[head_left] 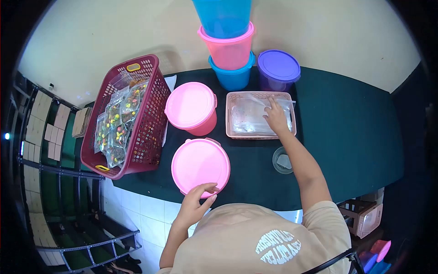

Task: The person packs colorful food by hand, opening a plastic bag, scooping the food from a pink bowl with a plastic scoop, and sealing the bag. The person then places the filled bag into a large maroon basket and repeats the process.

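Observation:
My right hand (276, 118) reaches into a shallow pink tray (227, 119), its fingers stretched out over a stack of clear plastic bags (248, 118). The fingertips appear to rest on the top bags; one bag edge sticks out past the tray's right rim. My left hand (196, 204) is at the near edge of a round pink lidded tub (200, 165), thumb and fingers apart, with nothing in it. Behind that tub stands a second pink lidded tub (191, 107). A small clear round container (276, 160) with something pale inside sits by my right forearm.
A maroon basket (145, 132) at the left holds several filled clear packets (119, 121) with colourful pieces. At the back stand a purple lidded tub (278, 68) and a stack of blue (232, 78) and pink (229, 49) tubs. A dark green cloth (346, 132) covers the table.

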Demonstrator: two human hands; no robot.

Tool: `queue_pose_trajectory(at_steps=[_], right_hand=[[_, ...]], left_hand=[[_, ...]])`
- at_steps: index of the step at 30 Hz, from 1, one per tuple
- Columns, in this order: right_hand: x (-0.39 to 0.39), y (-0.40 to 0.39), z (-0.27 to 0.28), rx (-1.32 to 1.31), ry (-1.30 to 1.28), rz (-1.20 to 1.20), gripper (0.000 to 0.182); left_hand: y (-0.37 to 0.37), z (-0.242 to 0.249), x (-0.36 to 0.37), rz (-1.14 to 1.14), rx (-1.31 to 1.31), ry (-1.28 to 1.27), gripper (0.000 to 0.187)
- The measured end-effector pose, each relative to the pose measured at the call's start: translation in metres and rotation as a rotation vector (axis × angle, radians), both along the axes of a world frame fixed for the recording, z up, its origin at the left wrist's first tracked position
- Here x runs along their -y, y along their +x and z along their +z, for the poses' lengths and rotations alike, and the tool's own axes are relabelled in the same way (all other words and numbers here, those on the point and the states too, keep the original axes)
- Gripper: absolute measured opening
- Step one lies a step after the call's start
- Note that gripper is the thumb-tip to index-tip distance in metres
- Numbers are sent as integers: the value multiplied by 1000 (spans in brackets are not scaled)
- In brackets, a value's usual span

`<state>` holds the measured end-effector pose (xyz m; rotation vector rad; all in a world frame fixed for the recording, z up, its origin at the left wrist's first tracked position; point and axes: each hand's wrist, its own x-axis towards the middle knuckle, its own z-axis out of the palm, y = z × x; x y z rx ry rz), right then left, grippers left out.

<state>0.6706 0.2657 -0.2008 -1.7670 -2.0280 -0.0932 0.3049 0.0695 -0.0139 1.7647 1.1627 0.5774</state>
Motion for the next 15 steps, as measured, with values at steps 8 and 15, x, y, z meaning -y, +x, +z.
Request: queue_pose_trajectory(at_steps=[8, 15], right_hand=[[16, -5, 10, 130, -211, 218, 54], [-3, 2, -1, 195, 172, 210, 45]], left_hand=[[0, -3, -4, -11, -17, -37, 37], [4, -3, -10, -25, -23, -39, 36]])
